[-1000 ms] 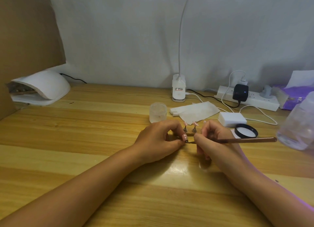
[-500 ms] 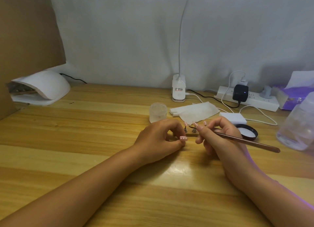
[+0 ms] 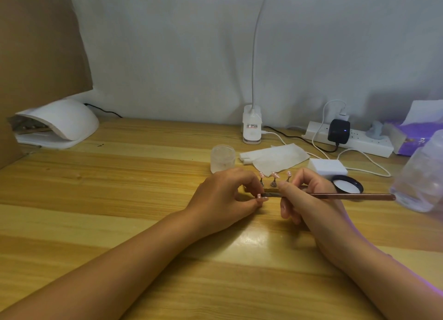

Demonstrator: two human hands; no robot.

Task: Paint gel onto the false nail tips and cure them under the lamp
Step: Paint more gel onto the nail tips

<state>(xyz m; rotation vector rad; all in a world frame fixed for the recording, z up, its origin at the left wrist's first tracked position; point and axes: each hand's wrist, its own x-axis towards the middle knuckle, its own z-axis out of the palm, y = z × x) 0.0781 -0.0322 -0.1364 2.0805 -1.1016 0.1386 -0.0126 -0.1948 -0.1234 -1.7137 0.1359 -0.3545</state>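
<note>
My left grip [image 3: 225,195] pinches one small pink nail tip [image 3: 261,198] just above the surface [image 3: 119,200]. My right grip [image 3: 309,200] is closed round a thin brush [image 3: 335,196], and its hairs touch that tip. So I think I am painting gel on now. Next come slow, light strokes. A clear bottle [image 3: 422,173] right by the brush's tail end could get knocked. Just behind both grips, more tips [image 3: 274,176] stand on little pegs. Behind those sit a jar [image 3: 223,158] and a paper wipe [image 3: 273,159]. Far off past my left grip waits the white curing lamp [image 3: 60,123], where the tip must go after.
</note>
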